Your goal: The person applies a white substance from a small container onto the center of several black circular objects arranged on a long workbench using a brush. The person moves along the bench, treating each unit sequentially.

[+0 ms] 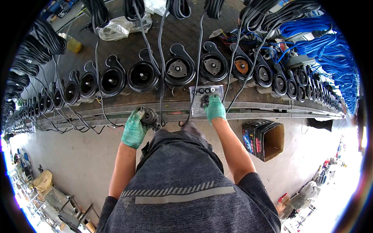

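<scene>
My left hand (134, 129), in a green glove, is closed around a round dark metal part (149, 115) with a raised ring in its middle, just in front of the bench edge. My gloved right hand (215, 109) reaches into a clear plastic tray (197, 110) that holds several small black round pieces (207, 90). Its fingers are bent together at these pieces, and whatever lies between the fingertips is hidden. Behind the hands stands a row of black round housings; one open housing (143, 75) shows a central pin, and another (179, 69) carries a grey metal plate.
Black cable bundles (254, 17) hang over the bench, their strands crossing before the housings. Blue cable coils (330, 42) are at the right. A clear plastic bag (116, 29) lies at the back. An open cardboard box (263, 139) stands right of my right arm.
</scene>
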`<control>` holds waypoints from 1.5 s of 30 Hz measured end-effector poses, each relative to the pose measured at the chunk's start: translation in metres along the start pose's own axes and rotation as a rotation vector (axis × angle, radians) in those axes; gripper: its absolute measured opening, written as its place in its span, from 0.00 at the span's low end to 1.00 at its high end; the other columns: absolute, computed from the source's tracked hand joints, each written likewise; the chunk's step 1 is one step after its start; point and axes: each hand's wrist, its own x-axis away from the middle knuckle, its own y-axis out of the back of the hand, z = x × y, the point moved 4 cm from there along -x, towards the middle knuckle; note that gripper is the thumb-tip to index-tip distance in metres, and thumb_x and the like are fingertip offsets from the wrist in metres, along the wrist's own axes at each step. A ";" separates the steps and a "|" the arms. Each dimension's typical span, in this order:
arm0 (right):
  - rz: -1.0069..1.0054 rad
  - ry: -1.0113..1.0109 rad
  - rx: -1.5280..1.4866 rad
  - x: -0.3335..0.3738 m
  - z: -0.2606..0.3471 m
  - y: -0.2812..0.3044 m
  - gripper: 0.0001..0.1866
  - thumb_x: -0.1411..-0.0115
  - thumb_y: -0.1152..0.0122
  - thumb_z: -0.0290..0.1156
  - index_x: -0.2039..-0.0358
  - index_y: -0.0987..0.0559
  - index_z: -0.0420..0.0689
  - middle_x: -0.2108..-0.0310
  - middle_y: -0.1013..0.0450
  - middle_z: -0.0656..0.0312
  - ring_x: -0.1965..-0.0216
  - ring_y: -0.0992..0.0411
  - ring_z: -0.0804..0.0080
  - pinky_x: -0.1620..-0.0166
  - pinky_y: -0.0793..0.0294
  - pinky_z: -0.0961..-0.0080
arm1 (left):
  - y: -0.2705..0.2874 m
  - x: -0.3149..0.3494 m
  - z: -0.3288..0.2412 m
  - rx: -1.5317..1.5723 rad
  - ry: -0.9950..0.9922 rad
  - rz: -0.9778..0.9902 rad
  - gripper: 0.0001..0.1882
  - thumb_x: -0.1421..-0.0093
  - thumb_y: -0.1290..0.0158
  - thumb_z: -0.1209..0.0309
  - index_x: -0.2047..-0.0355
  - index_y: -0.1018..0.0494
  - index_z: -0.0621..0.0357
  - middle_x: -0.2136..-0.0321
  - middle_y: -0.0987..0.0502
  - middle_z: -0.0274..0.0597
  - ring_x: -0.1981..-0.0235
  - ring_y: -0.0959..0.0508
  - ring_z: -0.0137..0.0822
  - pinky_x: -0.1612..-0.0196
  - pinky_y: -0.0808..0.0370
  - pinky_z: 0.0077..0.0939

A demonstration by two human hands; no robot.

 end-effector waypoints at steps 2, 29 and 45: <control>0.041 -0.015 0.030 -0.011 0.000 -0.012 0.17 0.39 0.44 0.30 0.48 0.24 0.46 0.48 0.27 0.47 0.54 0.24 0.42 0.51 0.23 0.53 | 0.003 0.004 -0.004 0.000 -0.012 0.017 0.17 0.33 0.49 0.61 0.50 0.29 0.58 0.59 0.21 0.45 0.58 0.18 0.42 0.56 0.17 0.43; 0.297 0.133 -0.941 0.063 0.145 0.094 0.10 0.37 0.34 0.29 0.56 0.17 0.41 0.68 0.18 0.61 0.71 0.23 0.78 0.66 0.23 0.78 | -0.037 0.002 0.026 0.288 0.075 0.209 0.21 0.30 0.59 0.73 0.38 0.39 0.65 0.43 0.29 0.54 0.42 0.25 0.49 0.39 0.25 0.51; -0.017 0.671 -0.310 0.084 0.185 0.089 0.11 0.45 0.32 0.26 0.60 0.19 0.41 0.62 0.25 0.53 0.62 0.24 0.51 0.61 0.22 0.61 | -0.040 0.015 0.033 0.262 0.032 0.158 0.17 0.30 0.55 0.76 0.42 0.34 0.62 0.50 0.24 0.46 0.50 0.22 0.38 0.44 0.20 0.41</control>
